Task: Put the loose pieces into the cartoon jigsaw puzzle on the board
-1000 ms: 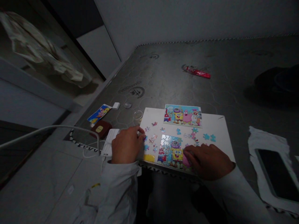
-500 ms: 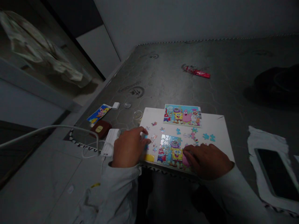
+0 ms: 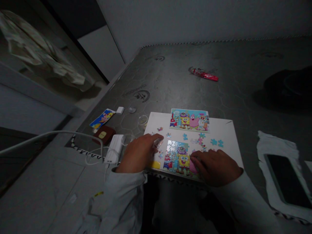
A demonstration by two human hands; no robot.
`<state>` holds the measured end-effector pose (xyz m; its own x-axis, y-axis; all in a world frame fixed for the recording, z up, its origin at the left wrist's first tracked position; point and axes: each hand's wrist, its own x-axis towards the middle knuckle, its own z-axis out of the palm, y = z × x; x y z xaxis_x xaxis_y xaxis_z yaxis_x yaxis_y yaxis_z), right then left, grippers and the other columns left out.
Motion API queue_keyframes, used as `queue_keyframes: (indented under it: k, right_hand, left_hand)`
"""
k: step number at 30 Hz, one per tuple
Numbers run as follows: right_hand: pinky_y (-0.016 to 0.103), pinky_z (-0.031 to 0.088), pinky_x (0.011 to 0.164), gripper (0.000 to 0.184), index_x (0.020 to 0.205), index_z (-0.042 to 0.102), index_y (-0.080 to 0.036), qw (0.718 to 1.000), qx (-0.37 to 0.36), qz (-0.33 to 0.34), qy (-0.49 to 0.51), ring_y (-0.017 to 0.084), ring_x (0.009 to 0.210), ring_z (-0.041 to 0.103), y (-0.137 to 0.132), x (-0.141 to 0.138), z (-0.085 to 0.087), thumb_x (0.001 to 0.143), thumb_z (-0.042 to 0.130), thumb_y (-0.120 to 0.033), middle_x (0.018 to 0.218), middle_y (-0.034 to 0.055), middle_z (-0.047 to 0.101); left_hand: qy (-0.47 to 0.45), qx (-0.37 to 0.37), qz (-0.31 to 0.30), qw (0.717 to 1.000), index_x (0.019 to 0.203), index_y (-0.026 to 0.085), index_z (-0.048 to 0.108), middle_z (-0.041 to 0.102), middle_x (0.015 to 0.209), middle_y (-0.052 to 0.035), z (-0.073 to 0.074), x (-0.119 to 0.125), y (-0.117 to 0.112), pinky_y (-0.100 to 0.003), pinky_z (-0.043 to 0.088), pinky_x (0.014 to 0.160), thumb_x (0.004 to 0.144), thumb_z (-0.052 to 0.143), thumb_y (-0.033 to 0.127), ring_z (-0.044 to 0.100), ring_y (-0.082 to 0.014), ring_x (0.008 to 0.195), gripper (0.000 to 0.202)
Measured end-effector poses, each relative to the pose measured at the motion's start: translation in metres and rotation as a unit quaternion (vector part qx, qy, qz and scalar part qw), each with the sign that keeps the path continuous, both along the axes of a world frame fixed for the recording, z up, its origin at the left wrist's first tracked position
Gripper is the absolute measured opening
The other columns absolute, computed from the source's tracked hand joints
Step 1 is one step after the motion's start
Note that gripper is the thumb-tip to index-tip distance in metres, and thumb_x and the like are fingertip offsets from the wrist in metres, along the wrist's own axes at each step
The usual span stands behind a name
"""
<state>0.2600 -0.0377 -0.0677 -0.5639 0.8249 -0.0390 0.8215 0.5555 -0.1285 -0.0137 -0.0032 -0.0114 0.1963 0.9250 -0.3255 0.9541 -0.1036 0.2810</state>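
Observation:
A partly built cartoon jigsaw (image 3: 177,158) lies at the near edge of a white board (image 3: 224,130). My right hand (image 3: 216,167) rests palm down on its right side, fingers curled and pressing the pieces. My left hand (image 3: 138,153) sits at the board's left edge, its fingertips pinched around a small loose puzzle piece (image 3: 158,142). Several loose pieces (image 3: 214,142) are scattered across the board's middle. A printed reference picture (image 3: 190,120) lies at the board's far side.
The board sits on a dark grey patterned mattress (image 3: 219,58). Left of it are a white power adapter (image 3: 114,148) with a cable, a brown case (image 3: 103,134) and a cartoon card (image 3: 102,118). A red wrapper (image 3: 203,74) lies further back; a dark phone (image 3: 285,180) on white cloth is at the right.
My left hand has slid rightward along the board's left edge toward the assembled jigsaw, fingertips now on a loose piece. My right hand has stayed on the jigsaw.

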Motion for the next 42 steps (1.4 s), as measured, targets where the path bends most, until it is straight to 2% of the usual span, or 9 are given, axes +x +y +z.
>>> queue_keyframes:
  k: [4,9,13,28,34,42]
  right_hand:
    - [0.034,0.025,0.065,0.028,0.102,0.065,-0.028,1.000,-0.014,-0.005,0.001,0.018,0.067,0.060,-0.0005,-0.0005,0.0011,0.099,0.038,-0.034,0.081,0.0005,0.072]
    - [0.035,0.026,0.066,0.028,0.102,0.065,-0.027,1.000,-0.015,-0.005,-0.002,0.018,0.068,0.061,-0.0001,-0.0014,0.0028,0.099,0.038,-0.033,0.080,0.0009,0.072]
    - [0.035,0.026,0.066,0.030,0.102,0.065,-0.028,0.999,-0.031,-0.010,-0.007,0.018,0.068,0.061,-0.0001,-0.0012,0.0016,0.100,0.036,-0.034,0.082,0.0012,0.072]
    - [0.035,0.027,0.067,0.031,0.103,0.065,-0.028,1.000,0.005,-0.012,-0.009,0.018,0.069,0.062,-0.0025,0.0001,-0.0007,0.100,0.036,-0.037,0.081,0.0008,0.072]
    - [0.035,0.028,0.067,0.029,0.104,0.064,-0.029,1.000,-0.014,-0.010,-0.004,0.019,0.070,0.063,-0.0007,0.0018,-0.0012,0.100,0.036,-0.034,0.083,0.0008,0.073]
    - [0.035,0.030,0.067,0.030,0.105,0.065,-0.028,1.000,-0.017,-0.010,-0.007,0.018,0.071,0.063,-0.0006,0.0009,0.0005,0.100,0.036,-0.034,0.086,0.0016,0.074]
  left_hand:
    - [0.006,0.002,0.009,1.000,0.122,0.040,0.061,0.070,0.108,0.0009,-0.0003,-0.0006,0.0008,-0.029,0.042,0.074,0.085,0.060,0.017,0.064,-0.0189,0.092,0.044]
    - [-0.006,-0.007,0.025,1.000,0.115,0.040,0.063,0.070,0.096,0.0041,-0.0029,0.0002,0.0039,-0.027,0.037,0.066,0.084,0.062,0.018,0.064,-0.0164,0.086,0.038]
    - [0.011,-0.004,0.039,0.999,0.112,0.038,0.063,0.070,0.098,0.0030,-0.0039,0.0004,0.0050,-0.028,0.035,0.064,0.082,0.068,0.025,0.063,-0.0174,0.084,0.034]
    - [0.015,0.014,0.036,0.999,0.110,0.034,0.063,0.068,0.095,0.0031,-0.0045,-0.0014,0.0069,-0.027,0.034,0.064,0.077,0.076,0.033,0.062,-0.0175,0.082,0.035]
    - [0.026,0.006,0.052,0.998,0.110,0.036,0.064,0.069,0.097,0.0039,0.0009,-0.0020,0.0056,-0.027,0.033,0.064,0.077,0.076,0.030,0.062,-0.0170,0.083,0.035]
    - [0.020,0.021,0.069,0.997,0.110,0.035,0.063,0.069,0.092,0.0040,-0.0020,-0.0017,0.0073,-0.027,0.032,0.060,0.074,0.079,0.034,0.063,-0.0175,0.081,0.040]
